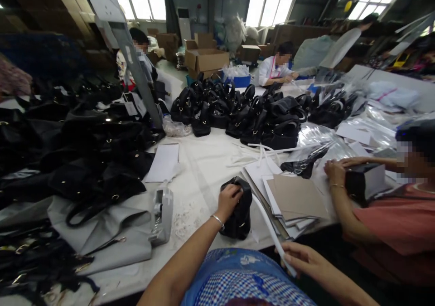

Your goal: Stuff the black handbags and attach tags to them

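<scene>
Directly before me a black handbag [242, 213] stands on the white-covered table [193, 161]. My left hand [231, 197] rests on its top with the fingers curled over the opening; the fingertips are partly hidden there. Off the table's front edge, my right hand [299, 257] is closed around the lower end of a white flexible tube [267, 222]. The tube curves up toward the bag's right side. Just right of the bag lies a stack of white and brown card sheets [294, 197].
Black bags are heaped at the left [84, 147] and back [238, 111]. A grey tape dispenser [162, 215] stands left of my arm. More white tubes [251, 154] lie behind the cards. A co-worker [390, 206] at the right handles another black bag among clear plastic.
</scene>
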A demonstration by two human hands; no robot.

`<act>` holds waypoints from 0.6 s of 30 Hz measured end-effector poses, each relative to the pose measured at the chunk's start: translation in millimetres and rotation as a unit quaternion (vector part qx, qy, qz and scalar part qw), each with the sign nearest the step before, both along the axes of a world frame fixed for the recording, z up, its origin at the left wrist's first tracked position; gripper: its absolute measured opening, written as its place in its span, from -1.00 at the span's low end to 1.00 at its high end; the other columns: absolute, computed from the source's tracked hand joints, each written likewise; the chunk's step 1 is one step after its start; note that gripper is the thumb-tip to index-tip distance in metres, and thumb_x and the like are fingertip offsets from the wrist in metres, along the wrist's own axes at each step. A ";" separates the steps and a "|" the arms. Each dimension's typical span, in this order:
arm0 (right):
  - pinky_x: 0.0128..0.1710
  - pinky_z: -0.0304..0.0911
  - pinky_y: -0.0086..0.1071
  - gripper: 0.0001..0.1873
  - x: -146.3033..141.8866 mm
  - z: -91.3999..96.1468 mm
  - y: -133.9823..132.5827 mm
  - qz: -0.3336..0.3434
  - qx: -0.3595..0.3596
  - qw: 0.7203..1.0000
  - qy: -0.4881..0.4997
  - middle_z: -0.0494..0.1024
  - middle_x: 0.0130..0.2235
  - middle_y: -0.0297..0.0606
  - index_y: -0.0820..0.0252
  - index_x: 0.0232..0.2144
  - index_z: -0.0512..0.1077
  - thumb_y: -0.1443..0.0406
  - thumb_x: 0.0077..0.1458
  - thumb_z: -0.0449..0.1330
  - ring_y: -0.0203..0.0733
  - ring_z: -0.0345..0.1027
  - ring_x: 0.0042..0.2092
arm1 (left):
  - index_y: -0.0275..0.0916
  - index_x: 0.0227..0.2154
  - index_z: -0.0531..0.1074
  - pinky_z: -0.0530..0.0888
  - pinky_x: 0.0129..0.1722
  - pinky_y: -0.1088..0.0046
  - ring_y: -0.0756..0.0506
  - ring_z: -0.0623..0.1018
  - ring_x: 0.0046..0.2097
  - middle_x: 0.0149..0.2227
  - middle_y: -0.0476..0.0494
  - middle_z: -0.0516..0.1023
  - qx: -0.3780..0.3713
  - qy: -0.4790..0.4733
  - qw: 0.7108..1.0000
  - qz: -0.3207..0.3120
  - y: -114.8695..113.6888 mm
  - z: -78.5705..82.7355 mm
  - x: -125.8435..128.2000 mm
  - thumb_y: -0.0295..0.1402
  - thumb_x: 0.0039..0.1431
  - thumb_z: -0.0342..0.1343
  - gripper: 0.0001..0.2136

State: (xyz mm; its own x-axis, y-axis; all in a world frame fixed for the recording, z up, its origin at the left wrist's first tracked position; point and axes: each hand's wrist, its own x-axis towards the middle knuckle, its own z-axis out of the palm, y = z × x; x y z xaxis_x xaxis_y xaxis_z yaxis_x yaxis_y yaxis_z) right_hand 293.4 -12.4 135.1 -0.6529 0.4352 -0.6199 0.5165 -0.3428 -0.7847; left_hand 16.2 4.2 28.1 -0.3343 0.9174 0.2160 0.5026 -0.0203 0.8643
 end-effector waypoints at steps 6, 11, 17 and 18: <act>-0.33 0.23 -0.39 -0.44 -16.5 -1.2 10.2 -0.029 0.036 0.999 -0.029 0.49 -0.32 -0.23 0.21 -0.06 0.47 -0.07 0.05 0.19 -0.20 0.32 -0.31 | -0.15 -0.17 0.53 0.39 -0.06 0.39 -0.09 0.53 -0.09 -0.14 -0.10 0.59 -0.054 -0.019 0.996 0.062 4.5 -10.8 -3.3 -0.34 0.20 0.10 -0.82; -0.34 0.25 -0.37 -0.39 -38.5 -5.0 22.0 -0.038 0.072 0.996 -0.034 0.51 -0.31 -0.22 0.21 -0.02 0.45 -0.08 0.03 0.19 -0.18 0.33 -0.30 | -0.14 -0.13 0.53 0.38 -0.13 0.36 -0.15 0.56 -0.14 -0.15 -0.16 0.62 -0.106 -0.017 0.993 0.045 11.3 -9.0 -5.6 -0.27 0.20 0.10 -0.78; -0.27 0.30 -0.29 -0.26 -55.5 -21.4 39.1 -0.022 0.156 0.985 -0.065 0.54 -0.29 -0.21 0.24 0.19 0.27 -0.05 0.06 0.15 -0.15 0.36 -0.30 | -0.13 -0.01 0.43 0.38 -0.30 0.46 -0.06 0.53 -0.34 -0.29 -0.05 0.59 -0.068 -0.081 0.993 0.045 2.4 0.3 -5.4 -0.34 0.15 0.16 -0.68; -0.25 0.29 -0.28 -0.27 -57.2 -24.0 42.2 -0.002 0.187 0.979 -0.076 0.54 -0.29 -0.22 0.26 0.19 0.27 -0.04 0.08 0.14 -0.14 0.36 -0.29 | -0.14 -0.01 0.42 0.38 -0.30 0.46 -0.04 0.51 -0.36 -0.30 -0.05 0.57 -0.057 -0.077 0.994 0.050 1.7 3.1 -5.0 -0.33 0.14 0.16 -0.68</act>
State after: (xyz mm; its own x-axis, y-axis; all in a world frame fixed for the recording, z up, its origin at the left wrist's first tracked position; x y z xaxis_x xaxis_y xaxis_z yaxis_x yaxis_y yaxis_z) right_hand 236.2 29.8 111.1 -0.5634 0.6528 -0.5065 0.6368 -0.0475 -0.7695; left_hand 11.1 5.9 31.2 -0.4462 0.8934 0.0518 0.3583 0.1253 0.9252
